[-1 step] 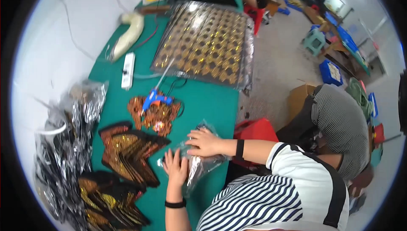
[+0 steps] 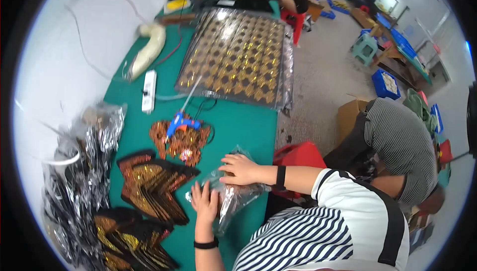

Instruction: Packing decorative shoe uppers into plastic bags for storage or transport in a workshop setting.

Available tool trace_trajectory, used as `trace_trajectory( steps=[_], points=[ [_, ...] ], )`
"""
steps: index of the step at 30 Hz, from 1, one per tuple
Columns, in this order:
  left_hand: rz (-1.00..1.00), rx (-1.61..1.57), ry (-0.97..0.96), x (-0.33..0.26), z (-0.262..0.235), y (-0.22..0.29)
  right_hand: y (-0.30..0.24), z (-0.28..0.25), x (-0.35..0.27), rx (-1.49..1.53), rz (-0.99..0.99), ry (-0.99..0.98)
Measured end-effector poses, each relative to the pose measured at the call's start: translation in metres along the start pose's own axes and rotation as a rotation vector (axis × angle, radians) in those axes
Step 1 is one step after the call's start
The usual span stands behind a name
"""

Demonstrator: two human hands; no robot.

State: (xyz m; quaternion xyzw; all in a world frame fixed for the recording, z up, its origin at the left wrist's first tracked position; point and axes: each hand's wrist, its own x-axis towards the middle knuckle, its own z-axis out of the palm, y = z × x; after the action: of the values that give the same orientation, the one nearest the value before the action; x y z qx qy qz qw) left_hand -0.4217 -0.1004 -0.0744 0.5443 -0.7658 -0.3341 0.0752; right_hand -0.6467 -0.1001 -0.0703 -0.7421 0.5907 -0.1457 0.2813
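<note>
Left hand (image 2: 204, 202): palm down, fingers spread, resting on the bag's left side; gripping nothing visibly.
Right hand (image 2: 239, 169): laid across the bag's upper part, fingers extended and slightly parted; no pinch visible.
Clear bag (image 2: 237, 200): under both hands, near the right edge of the green worktop (image 2: 243, 127); thin, glossy, crumpled film around something brownish, too hidden to name.
Handling: probably best to press with flat fingers, smoothing from the middle outward, sparing the film from nails.
Sequined stacks (image 2: 155, 187): toward the near-left corner; layered, zigzag-edged, dark with gold and copper glitter.
Silvery plastic (image 2: 94, 176): heaped along the left edge; crinkled.
Coppery pieces (image 2: 188, 147): mid-worktop; loose, shiny pile.
Glue gun (image 2: 180, 123): smooth blue body, lying on that pile.
Power strip (image 2: 149, 92): white, slim, near the left edge.
Gold-patterned sheets (image 2: 233, 55): farther along, reaching the right edge; flat, film-covered.
</note>
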Motion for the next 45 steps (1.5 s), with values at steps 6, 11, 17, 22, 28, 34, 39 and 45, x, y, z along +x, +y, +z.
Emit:
trace_trajectory(
  steps=[6, 11, 17, 22, 28, 34, 39, 45],
  points=[
    [0.11, -0.044, 0.135, -0.017, 0.019, -0.044, 0.05, 0.01, -0.026, 0.116, 0.124, 0.003],
    [0.037, -0.076, 0.523, -0.016, 0.046, -0.063, 0.085, 0.008, -0.027, 0.449, 0.054, -0.015],
    [-0.758, -1.551, 0.145, -0.046, 0.032, -0.068, 0.037, -0.026, -0.049, 0.726, 0.65, 0.0],
    [-0.498, -1.79, -0.101, -0.043, 0.006, -0.016, 0.016, -0.022, -0.067, 1.17, 0.65, -0.178],
    [-0.55, -1.841, -0.297, -0.056, 0.009, -0.015, 0.027, 0.005, -0.078, 1.457, 0.532, -0.128],
    [-0.282, -2.167, -0.279, -0.102, 0.012, -0.011, -0.015, -0.006, -0.096, 1.328, 0.467, -0.046],
    [-0.164, -2.123, -0.082, -0.133, -0.009, -0.017, -0.051, -0.011, -0.082, 1.18, 0.312, -0.006],
    [-0.043, -2.032, 0.118, -0.175, -0.034, -0.049, -0.118, -0.01, -0.045, 1.084, 0.188, -0.113]
  ],
)
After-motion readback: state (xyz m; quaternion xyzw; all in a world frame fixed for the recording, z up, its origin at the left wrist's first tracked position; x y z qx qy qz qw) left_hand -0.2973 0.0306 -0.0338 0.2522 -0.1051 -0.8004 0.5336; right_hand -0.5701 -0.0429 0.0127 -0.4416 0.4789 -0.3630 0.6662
